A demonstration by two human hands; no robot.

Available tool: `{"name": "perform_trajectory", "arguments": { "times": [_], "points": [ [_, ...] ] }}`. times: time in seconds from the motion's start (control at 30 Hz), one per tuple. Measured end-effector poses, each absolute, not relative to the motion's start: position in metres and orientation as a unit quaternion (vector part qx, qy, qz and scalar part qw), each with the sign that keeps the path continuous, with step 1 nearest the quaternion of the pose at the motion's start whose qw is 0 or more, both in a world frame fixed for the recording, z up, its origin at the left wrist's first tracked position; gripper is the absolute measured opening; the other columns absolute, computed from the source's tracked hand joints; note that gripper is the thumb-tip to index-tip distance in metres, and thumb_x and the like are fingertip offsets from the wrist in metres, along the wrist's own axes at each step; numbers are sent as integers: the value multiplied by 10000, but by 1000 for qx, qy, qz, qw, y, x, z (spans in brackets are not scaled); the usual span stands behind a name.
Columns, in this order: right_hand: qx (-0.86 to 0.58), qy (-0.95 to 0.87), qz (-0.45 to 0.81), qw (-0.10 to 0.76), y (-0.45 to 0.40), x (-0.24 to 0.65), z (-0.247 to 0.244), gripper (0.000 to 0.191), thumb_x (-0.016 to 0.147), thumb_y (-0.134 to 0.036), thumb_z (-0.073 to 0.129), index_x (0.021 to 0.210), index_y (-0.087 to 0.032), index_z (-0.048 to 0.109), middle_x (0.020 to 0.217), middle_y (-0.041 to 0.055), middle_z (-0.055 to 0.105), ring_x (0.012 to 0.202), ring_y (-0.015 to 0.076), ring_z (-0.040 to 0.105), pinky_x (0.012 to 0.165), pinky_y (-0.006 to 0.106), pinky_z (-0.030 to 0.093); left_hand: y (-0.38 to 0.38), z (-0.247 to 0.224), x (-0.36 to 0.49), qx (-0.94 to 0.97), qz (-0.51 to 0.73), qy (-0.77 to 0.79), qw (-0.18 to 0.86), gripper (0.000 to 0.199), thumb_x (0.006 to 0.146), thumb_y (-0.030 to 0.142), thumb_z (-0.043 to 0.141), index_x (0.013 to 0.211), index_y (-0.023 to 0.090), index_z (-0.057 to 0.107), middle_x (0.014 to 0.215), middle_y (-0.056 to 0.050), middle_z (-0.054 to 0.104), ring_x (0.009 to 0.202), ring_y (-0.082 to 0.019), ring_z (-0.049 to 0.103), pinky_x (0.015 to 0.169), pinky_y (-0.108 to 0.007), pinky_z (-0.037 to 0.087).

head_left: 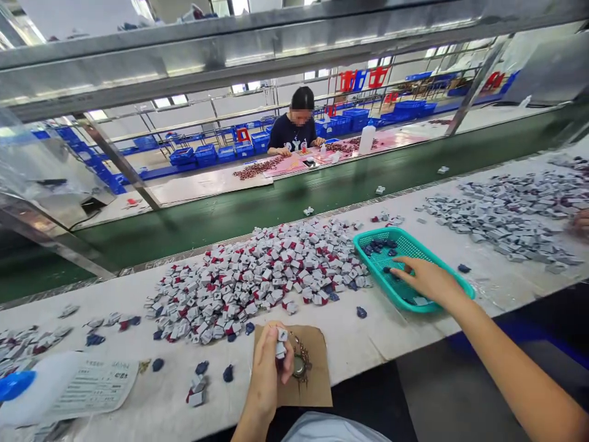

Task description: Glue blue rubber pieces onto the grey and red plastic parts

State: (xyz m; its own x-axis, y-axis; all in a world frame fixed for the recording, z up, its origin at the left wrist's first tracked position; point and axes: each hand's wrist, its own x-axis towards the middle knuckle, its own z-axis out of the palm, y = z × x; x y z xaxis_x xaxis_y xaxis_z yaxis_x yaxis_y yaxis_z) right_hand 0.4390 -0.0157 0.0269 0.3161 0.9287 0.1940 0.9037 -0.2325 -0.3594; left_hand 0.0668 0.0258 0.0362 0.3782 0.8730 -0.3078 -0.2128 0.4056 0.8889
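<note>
My left hand [267, 366] is closed around small white blocks [281, 342] above a piece of brown cardboard [317, 385]. On the cardboard, beside my fingers, lie a round metallic piece [299, 366] and small dark bits. My right hand [426, 279] reaches into a teal perforated basket [444, 270], its fingertips at a dark blue piece [391, 274]. More dark blue pieces [380, 245] lie at the basket's far end. A large pile of white and dark red blocks [257, 276] spreads on the table behind my left hand.
A bottle with a blue cap [59, 387] lies at the lower left. Grey blocks [506, 209] are heaped at the right. Beyond the green conveyor [230, 212], a person [295, 127] sits near a white bottle [367, 139]. A metal beam [276, 49] crosses overhead.
</note>
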Motion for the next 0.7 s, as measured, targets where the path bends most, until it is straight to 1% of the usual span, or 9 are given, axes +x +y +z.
{"name": "perform_trajectory", "arguments": {
  "times": [0.07,0.17,0.23,0.33,0.43,0.5,0.6,0.63,0.7],
  "points": [
    [-782,-592,56,187,-13,458,14,342,957,-470,528,948,-150,649,754,15,624,596,90,555,522,201,447,27,40,67,383,390,413,729,527,744,671,634,847,178,480,519,85,421,421,-39,273,400,-157,190],
    [-776,-598,92,178,-10,468,1,375,951,-496,530,868,-142,624,676,-21,570,550,66,506,543,201,449,25,44,64,360,379,413,746,487,746,624,651,837,182,467,581,74,451,430,-31,298,415,-156,180],
    [-780,-587,109,189,-12,470,-1,416,926,-549,519,816,-159,614,603,-19,538,496,77,481,498,215,420,22,44,59,361,359,421,751,483,736,618,655,869,185,488,587,69,473,418,-41,345,403,-158,175],
    [-789,-554,125,235,-19,467,7,451,828,-661,511,728,-222,539,608,43,568,460,145,511,429,285,402,15,37,44,404,388,441,701,472,764,630,612,857,171,550,476,85,407,372,-62,358,377,-173,206],
    [-788,-514,155,302,-29,447,28,413,816,-678,478,816,-266,456,647,78,584,491,199,555,416,331,430,8,29,26,456,459,450,615,426,812,593,600,847,169,581,474,83,404,369,-55,365,380,-175,271],
    [-776,-507,185,328,-35,419,44,388,838,-663,477,936,-287,462,650,83,590,525,204,575,439,331,453,5,26,16,463,495,445,586,385,808,548,646,924,186,580,596,49,525,440,-66,463,405,-174,343],
    [-732,-556,241,310,-39,358,59,431,846,-666,496,1061,-294,523,662,95,622,560,218,611,446,325,468,0,22,6,441,491,431,615,376,788,492,698,1001,219,551,845,-13,640,553,-98,585,408,-178,389],
    [-710,-584,256,298,-38,335,59,421,853,-656,496,1045,-285,551,667,89,632,552,212,612,445,320,473,-1,21,4,438,473,422,637,373,795,490,691,1012,224,544,844,-16,646,535,-101,592,391,-175,371],
    [-646,-660,277,266,-35,292,53,361,902,-577,464,988,-251,590,740,75,665,529,177,590,467,305,493,-5,18,1,438,439,406,671,347,827,486,657,1026,227,542,691,25,610,437,-82,543,374,-168,325]
  ]
}}
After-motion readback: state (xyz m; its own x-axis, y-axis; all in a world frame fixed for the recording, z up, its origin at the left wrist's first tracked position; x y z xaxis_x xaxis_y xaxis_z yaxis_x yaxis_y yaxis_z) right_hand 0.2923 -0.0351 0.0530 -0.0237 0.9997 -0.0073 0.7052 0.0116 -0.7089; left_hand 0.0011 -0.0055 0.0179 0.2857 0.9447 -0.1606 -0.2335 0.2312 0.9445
